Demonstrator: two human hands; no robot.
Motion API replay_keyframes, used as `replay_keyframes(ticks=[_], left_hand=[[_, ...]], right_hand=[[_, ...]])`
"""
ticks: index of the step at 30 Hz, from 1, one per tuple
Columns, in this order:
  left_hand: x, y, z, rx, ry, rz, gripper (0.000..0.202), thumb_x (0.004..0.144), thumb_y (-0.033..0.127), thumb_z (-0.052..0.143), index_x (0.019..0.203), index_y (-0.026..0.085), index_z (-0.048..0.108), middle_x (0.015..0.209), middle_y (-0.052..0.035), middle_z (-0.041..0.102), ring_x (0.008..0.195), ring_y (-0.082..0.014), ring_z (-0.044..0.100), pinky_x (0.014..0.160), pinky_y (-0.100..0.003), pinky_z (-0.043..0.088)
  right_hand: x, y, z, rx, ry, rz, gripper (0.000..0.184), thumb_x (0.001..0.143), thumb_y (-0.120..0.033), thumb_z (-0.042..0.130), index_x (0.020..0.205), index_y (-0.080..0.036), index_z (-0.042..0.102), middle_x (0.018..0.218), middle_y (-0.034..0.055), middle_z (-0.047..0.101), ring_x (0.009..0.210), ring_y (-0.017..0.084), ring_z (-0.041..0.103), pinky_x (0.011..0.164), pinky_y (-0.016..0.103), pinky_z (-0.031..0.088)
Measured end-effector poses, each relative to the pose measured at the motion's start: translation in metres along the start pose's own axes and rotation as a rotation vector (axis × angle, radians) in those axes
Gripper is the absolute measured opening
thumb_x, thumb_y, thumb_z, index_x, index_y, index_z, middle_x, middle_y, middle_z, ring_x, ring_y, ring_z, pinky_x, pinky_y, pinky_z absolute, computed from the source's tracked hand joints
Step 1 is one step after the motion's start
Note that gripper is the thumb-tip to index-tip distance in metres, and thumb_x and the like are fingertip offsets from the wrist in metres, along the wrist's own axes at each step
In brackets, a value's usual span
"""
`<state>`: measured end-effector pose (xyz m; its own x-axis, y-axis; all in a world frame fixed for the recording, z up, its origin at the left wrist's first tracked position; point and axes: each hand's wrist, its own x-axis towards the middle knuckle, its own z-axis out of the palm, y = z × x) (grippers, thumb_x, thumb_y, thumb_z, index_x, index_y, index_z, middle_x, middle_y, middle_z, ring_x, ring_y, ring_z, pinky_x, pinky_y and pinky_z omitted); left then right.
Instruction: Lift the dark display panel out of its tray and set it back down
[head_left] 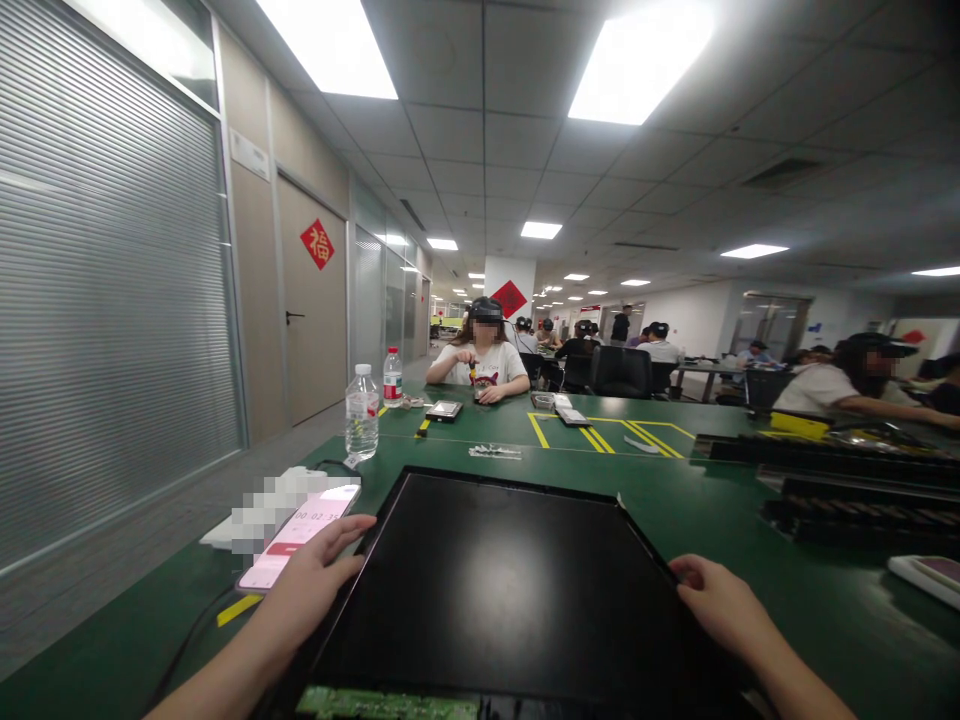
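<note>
Two hands, a left hand (326, 560) and a right hand (712, 595), to one black display panel (502, 570).
One green circuit board (382, 703) shows at the near edge. Left: one smartphone (307, 530) and two water bottles, a near bottle (362, 415) and a far bottle (392, 380). Farther off: two hard drives, a left drive (444, 410) and a right drive (574, 415), and one person (495, 362) seated opposite. Two large red diamonds: a left diamond (318, 243) and a far diamond (510, 298). People beyond overlap too much for counting.

Clg lts (641, 60) & gry blinds (112, 270)
</note>
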<state>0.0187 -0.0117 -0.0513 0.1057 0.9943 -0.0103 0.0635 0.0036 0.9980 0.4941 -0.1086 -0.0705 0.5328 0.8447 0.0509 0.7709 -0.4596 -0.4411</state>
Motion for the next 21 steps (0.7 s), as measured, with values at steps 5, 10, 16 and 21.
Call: replay_keyframes(ticks=[5,10,16,21], left_hand=[[0.004,-0.006,0.001,-0.040,0.100,-0.038,0.038,0.060,0.022,0.066,0.097,0.019,0.063,0.119,-0.0107,0.060,0.120,-0.0253,0.044,0.099,-0.036,0.034],[-0.004,0.002,0.013,-0.219,0.077,-0.209,0.056,0.057,0.026,0.072,0.110,0.019,0.056,0.110,-0.0132,0.065,0.102,-0.0298,0.059,0.084,-0.038,0.048],[-0.015,0.014,0.021,-0.343,-0.052,-0.319,0.088,0.053,0.020,0.076,0.131,0.018,0.035,0.087,-0.0106,0.073,0.077,-0.0300,0.068,0.067,-0.040,0.055],[-0.020,0.014,0.019,-0.429,-0.241,-0.322,0.082,0.059,0.022,0.072,0.132,0.013,0.036,0.081,-0.0109,0.074,0.078,-0.0290,0.068,0.077,-0.041,0.051]], right_hand=[[0.002,0.003,0.003,-0.006,0.020,-0.015,0.032,0.067,-0.018,0.044,0.093,-0.018,0.063,0.082,0.0057,0.066,0.075,0.017,0.060,0.065,0.025,0.042],[0.004,0.007,0.003,0.001,0.016,-0.010,0.031,0.066,-0.019,0.045,0.092,-0.019,0.063,0.079,0.0048,0.066,0.072,0.016,0.060,0.062,0.025,0.042],[0.002,0.004,0.003,-0.002,-0.007,0.001,0.031,0.068,-0.019,0.043,0.093,-0.020,0.061,0.080,0.0045,0.065,0.073,0.016,0.060,0.060,0.024,0.041],[0.001,0.002,0.003,-0.017,-0.005,0.000,0.030,0.068,-0.020,0.043,0.093,-0.020,0.061,0.082,0.0045,0.065,0.075,0.017,0.060,0.064,0.025,0.041]])
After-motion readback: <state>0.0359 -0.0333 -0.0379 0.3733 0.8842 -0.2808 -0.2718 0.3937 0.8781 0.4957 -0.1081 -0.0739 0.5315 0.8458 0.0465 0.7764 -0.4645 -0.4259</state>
